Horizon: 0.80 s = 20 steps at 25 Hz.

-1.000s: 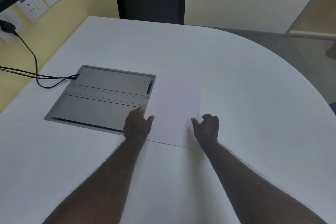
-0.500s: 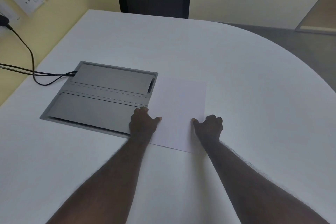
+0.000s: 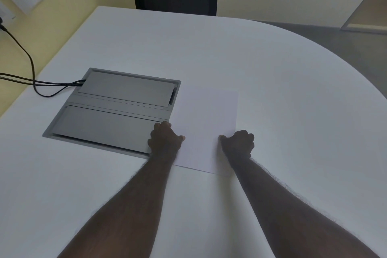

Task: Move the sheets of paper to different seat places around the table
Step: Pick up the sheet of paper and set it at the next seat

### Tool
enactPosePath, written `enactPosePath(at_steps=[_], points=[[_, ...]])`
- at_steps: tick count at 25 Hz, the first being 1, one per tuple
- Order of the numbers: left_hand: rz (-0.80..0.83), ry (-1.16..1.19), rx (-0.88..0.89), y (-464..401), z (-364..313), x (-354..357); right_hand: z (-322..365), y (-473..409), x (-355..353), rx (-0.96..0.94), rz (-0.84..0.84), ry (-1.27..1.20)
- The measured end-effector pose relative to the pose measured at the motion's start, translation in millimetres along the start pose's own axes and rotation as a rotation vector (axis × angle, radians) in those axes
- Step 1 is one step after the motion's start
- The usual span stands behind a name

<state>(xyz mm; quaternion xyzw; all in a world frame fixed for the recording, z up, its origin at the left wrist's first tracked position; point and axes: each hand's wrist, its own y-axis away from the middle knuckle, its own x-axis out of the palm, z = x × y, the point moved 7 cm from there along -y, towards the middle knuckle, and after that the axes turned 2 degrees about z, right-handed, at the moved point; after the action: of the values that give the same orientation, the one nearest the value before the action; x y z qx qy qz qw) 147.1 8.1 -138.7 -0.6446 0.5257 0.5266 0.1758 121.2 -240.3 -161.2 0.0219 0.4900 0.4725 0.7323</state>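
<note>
So my left hand [image 3: 165,139] and right hand [image 3: 237,142] have curled tighter on the side edges of the sheet of paper [image 3: 206,128] over the last second. It's flat on the table [image 3: 272,90], overlapping the cable box [image 3: 113,109]. Lift looks imminent.

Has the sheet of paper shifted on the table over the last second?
No. The sheet of paper still lies with its left edge along the right side of the recessed cable box; only the camera view changed.
</note>
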Motion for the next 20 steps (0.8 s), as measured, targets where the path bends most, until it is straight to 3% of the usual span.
enactPosePath(at_steps=[13, 20], points=[[-0.005, 0.09, -0.055, -0.7, -1.1, -1.4, 0.1, -0.3, -8.7, -0.182, -0.089, -0.195], [-0.014, 0.106, -0.049, -2.9, -0.3, 0.5, -3.0, -4.1, -3.0, -0.171, -0.038, -0.215]])
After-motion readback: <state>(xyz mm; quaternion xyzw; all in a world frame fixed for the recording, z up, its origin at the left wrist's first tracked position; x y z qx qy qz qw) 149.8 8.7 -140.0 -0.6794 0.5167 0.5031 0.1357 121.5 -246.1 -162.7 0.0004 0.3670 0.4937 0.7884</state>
